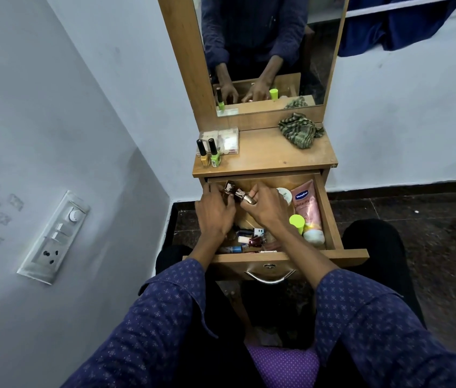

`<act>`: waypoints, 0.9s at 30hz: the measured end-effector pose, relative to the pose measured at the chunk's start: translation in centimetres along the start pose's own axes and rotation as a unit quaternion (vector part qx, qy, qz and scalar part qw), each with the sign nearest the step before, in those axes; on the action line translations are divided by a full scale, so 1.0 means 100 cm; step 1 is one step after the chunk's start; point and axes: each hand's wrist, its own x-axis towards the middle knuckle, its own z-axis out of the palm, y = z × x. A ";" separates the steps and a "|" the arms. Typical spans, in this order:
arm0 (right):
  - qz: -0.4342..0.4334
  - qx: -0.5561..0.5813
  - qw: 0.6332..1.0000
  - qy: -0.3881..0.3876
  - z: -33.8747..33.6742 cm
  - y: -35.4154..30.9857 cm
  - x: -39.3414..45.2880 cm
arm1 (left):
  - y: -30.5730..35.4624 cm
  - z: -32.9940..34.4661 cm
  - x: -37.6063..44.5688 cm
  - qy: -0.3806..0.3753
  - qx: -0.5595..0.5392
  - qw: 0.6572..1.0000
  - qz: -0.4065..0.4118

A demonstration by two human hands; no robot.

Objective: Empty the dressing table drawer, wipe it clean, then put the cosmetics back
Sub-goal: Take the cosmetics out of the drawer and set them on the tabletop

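The wooden drawer point(327, 217) is pulled open under the dressing table top. My left hand point(214, 212) and my right hand point(263, 205) are both inside it at the back left, each gripping small brown nail polish bottles point(235, 191). Several more nail polish bottles point(250, 239) lie loose at the drawer's front. A pink Vaseline tube point(306, 211), a white jar point(285, 195) and a green-capped item point(297, 223) lie on the right side. Two nail polish bottles point(209, 153) and a clear cosmetics box point(222, 141) stand on the table top.
A green checked cloth point(299, 131) lies on the table top's back right. A mirror point(263, 51) rises behind. A wall with a switchboard point(55, 236) is on the left. My knees flank the drawer front with its metal handle point(270, 277).
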 end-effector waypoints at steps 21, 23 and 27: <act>-0.119 0.116 0.979 0.116 -0.053 -0.037 0.069 | 0.024 -0.022 0.050 0.076 -0.107 0.991 -0.025; -0.108 0.107 0.983 0.099 -0.052 -0.037 0.076 | 0.024 -0.021 0.051 0.071 -0.103 0.991 -0.036; -0.052 0.169 0.981 0.082 -0.049 -0.034 0.086 | 0.026 -0.022 0.052 0.075 -0.110 0.990 -0.044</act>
